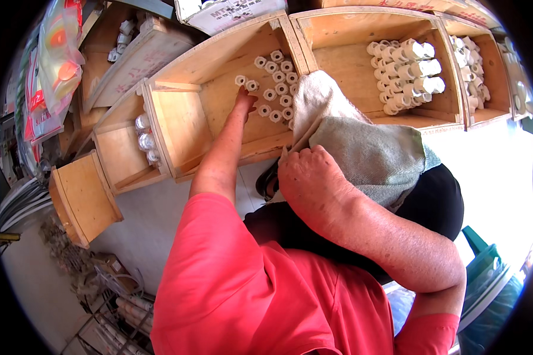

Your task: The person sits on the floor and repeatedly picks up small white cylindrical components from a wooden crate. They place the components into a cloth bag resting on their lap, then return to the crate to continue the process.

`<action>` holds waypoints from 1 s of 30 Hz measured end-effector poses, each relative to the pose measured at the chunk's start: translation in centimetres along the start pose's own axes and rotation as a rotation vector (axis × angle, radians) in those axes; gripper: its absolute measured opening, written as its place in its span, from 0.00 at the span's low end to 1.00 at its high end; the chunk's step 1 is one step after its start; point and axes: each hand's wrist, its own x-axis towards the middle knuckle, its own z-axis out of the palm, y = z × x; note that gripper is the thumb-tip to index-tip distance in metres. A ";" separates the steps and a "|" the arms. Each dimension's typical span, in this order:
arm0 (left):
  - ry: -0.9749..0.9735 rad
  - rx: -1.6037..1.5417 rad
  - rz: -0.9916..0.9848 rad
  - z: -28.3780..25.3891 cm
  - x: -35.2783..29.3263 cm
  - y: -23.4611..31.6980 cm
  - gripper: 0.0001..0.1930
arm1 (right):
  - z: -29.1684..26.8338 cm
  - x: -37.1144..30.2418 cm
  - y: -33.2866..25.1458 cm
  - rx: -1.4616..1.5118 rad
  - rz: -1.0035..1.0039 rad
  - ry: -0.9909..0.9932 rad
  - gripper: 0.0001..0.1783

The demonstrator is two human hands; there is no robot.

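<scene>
The fittings (270, 94) sit in the middle box (210, 121), grouped loosely toward its right side, many with their round openings facing up. Two stand a little apart at the left of the group, and the left grip (246, 102) reaches in just beside them. Its fingers look partly curled, but whether they pinch a fitting, touch one or hang free cannot be told. The right grip (312, 171) is clenched on the cloth (367, 142), which drapes over the person's knee and against the box's near edge.

The work seems to be under way rather than finished: the group in the middle box is one layer with an uneven left border, while the right box (337, 56) has its stacked fittings (405, 71) packed in close rows. If the middle box is meant to match, most of the stacking appears left to do, though this is only a guess.

The left fingertips merge with the nearest fitting, and the right fingers are turned under, out of sight. The cloth covers a corner of the middle box and perhaps some fittings; whether it is one piece or two is unclear. The far-right boxes fade into the dark rim.
</scene>
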 end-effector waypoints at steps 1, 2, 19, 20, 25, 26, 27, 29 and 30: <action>-0.007 0.009 0.000 0.2 0.1 0.0 0.37 | 0.0 0.0 0.0 -0.001 0.003 -0.002 0.10; -0.015 0.017 0.000 0.3 0.2 0.0 0.37 | -0.1 0.0 0.0 0.002 0.002 -0.005 0.11; -0.113 -0.054 0.044 0.9 -0.2 -0.2 0.31 | -0.3 -0.1 0.1 0.015 -0.018 -0.018 0.11; -0.157 -0.068 0.036 0.7 -0.2 -0.1 0.31 | -0.4 -0.1 0.2 0.016 -0.022 -0.025 0.11; -0.051 -0.143 -0.031 0.3 0.4 -0.5 0.31 | -0.4 0.1 0.2 0.019 -0.024 -0.047 0.12; 0.000 -0.171 -0.067 0.4 0.5 -0.5 0.31 | -0.5 0.1 0.2 0.023 -0.025 -0.049 0.12; 0.052 -0.183 -0.083 0.1 0.9 -0.8 0.33 | -0.6 0.1 0.2 0.027 -0.029 -0.049 0.12; 0.157 -0.205 -0.116 -0.7 1.6 -1.2 0.35 | -0.7 0.1 0.2 0.028 -0.032 -0.044 0.12; 0.176 -0.216 -0.089 -0.6 1.6 -1.0 0.36 | -0.5 0.1 0.2 0.027 -0.024 -0.042 0.12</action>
